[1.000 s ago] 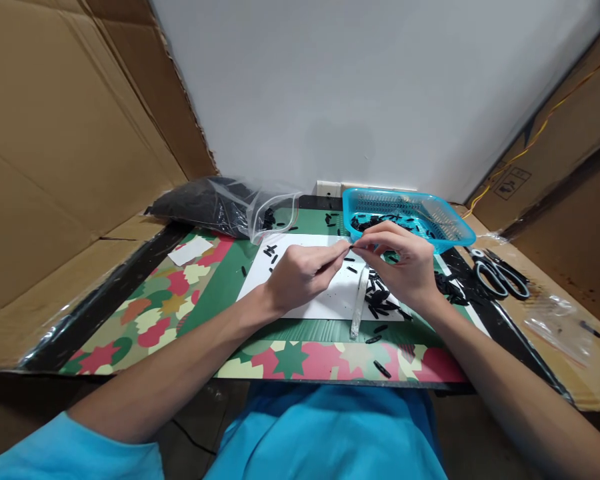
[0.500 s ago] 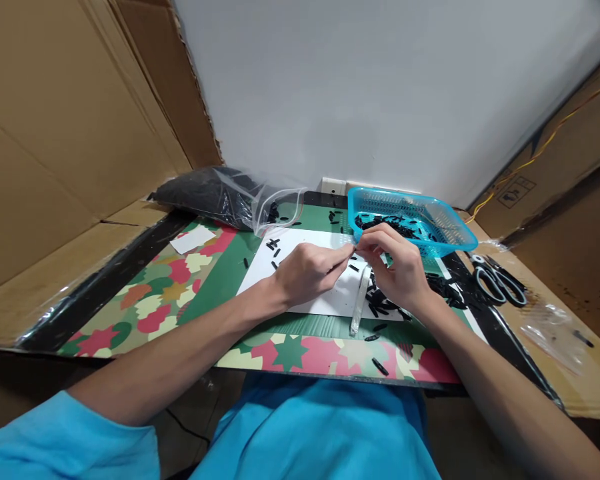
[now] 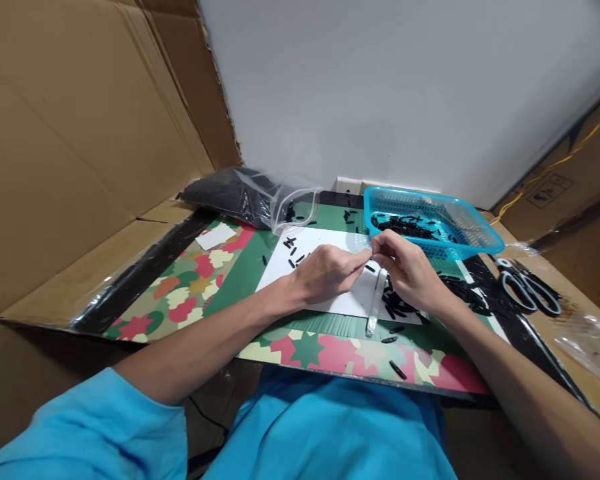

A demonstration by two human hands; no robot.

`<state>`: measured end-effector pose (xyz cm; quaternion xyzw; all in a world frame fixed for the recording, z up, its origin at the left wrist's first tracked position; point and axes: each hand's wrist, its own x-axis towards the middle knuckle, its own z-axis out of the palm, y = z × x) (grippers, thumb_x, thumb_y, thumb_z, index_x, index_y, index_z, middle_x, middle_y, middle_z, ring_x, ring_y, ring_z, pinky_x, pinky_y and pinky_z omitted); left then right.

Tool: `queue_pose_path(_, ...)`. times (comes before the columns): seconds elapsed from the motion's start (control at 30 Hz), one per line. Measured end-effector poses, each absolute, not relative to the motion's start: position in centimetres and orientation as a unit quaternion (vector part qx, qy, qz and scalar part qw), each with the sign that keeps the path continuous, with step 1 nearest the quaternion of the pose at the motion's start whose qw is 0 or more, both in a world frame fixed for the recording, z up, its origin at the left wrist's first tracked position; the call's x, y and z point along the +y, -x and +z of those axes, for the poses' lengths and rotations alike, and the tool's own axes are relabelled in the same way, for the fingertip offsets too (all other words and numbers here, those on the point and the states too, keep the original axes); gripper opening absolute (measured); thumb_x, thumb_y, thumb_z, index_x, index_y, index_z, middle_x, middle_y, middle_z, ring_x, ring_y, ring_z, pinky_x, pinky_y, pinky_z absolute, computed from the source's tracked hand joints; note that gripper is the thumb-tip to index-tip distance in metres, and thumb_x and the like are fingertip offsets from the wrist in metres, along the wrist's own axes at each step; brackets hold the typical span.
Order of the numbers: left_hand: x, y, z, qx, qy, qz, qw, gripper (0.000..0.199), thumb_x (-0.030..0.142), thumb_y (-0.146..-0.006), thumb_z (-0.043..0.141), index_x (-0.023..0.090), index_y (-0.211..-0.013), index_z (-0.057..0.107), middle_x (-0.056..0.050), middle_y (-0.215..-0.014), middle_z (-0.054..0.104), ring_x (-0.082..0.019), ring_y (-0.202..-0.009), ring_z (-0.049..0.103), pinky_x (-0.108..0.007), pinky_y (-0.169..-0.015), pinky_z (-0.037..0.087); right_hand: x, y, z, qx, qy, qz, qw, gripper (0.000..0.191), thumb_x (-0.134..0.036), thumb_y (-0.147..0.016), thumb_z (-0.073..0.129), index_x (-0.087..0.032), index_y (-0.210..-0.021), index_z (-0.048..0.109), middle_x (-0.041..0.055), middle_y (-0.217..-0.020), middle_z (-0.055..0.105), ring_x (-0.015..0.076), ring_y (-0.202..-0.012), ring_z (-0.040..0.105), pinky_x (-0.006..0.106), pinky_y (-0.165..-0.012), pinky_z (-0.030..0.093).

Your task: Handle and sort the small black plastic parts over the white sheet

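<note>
My left hand (image 3: 330, 272) and my right hand (image 3: 407, 265) meet fingertip to fingertip above a white sheet (image 3: 275, 272). Both are closed in a pinch, and whatever sits between the fingertips is too small and hidden to make out. Below my right hand lies a heap of small black elongated pieces (image 3: 396, 305). A whitish flat strip (image 3: 377, 303) rests on the sheet between the hands. More black pieces (image 3: 290, 242) are scattered on the sheet's left part.
Behind my right hand stands a blue plastic basket (image 3: 480, 233) with black pieces inside. A clear zip bag (image 3: 230, 193) full of dark material lies at the back left. Scissors (image 3: 527, 290) lie at the right. Cardboard (image 3: 95, 120) walls the left side.
The view has turned a little left, so everything sits farther right in the picture. Both hands keep their pinch together over the sheet.
</note>
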<state>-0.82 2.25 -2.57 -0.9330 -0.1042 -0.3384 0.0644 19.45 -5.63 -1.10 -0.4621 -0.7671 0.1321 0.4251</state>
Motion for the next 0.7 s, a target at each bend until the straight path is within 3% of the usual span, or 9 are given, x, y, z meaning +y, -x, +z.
queue_pose_path(0.2,2.4,0.3,-2.7,-0.144,0.921,-0.353,-0.083,0.027,0.018,-0.099,0.051,0.017,-0.083,0.072,0.004,-0.053,0.052,-0.01,-0.046,0.042,-0.025,-0.051,0.032,-5.2,-19.1,-2.0,-0.735,0.494,0.171,0.432,0.01,-0.022,-0.103,0.053,-0.022,-0.093,0.053,-0.0008,-0.079,0.053,0.0164,-0.069,0.045,0.029,-0.064,0.034)
queue_pose_path(0.33,2.0,-0.2,-2.1,-0.166,0.892,-0.37,-0.196,0.037,0.019,-0.099,0.053,0.016,-0.063,0.059,0.005,-0.054,0.043,-0.008,-0.052,0.033,-0.026,-0.053,0.028,-4.9,-18.9,-2.5,-0.708,0.503,0.195,0.455,0.014,-0.029,-0.105,0.054,-0.022,-0.092,0.052,-0.0005,-0.08,0.053,0.0163,-0.071,0.044,0.029,-0.064,0.034)
queue_pose_path(0.47,1.6,-0.5,-1.6,-0.171,0.868,-0.398,-0.245,0.044,0.019,-0.1,0.054,0.017,-0.056,0.049,0.006,-0.054,0.033,-0.008,-0.053,0.027,-0.026,-0.052,0.024,-4.8,-18.8,-2.6,-0.69,0.49,0.219,0.485,0.025,-0.043,-0.107,0.056,-0.022,-0.092,0.052,-0.0011,-0.079,0.052,0.016,-0.071,0.044,0.029,-0.063,0.034)
queue_pose_path(0.6,1.8,-0.5,-1.4,-0.183,0.848,-0.426,-0.256,0.044,0.021,-0.1,0.057,0.016,-0.056,0.057,0.006,-0.052,0.037,-0.008,-0.051,0.031,-0.026,-0.05,0.025,-4.9,-18.8,-2.3,-0.676,0.455,0.252,0.523,0.039,-0.059,-0.104,0.06,-0.023,-0.093,0.053,-0.002,-0.078,0.05,0.0149,-0.067,0.045,0.028,-0.06,0.036)
queue_pose_path(0.7,2.3,-0.4,-1.7,-0.194,0.837,-0.44,-0.261,0.036,0.024,-0.1,0.061,0.015,-0.069,0.075,0.004,-0.053,0.053,-0.009,-0.049,0.042,-0.025,-0.048,0.029,-4.9,-18.7,-1.8,-0.665,0.44,0.259,0.545,0.039,-0.06,-0.103,0.063,-0.023,-0.093,0.053,-0.0019,-0.077,0.051,0.0147,-0.067,0.047,0.028,-0.059,0.037)
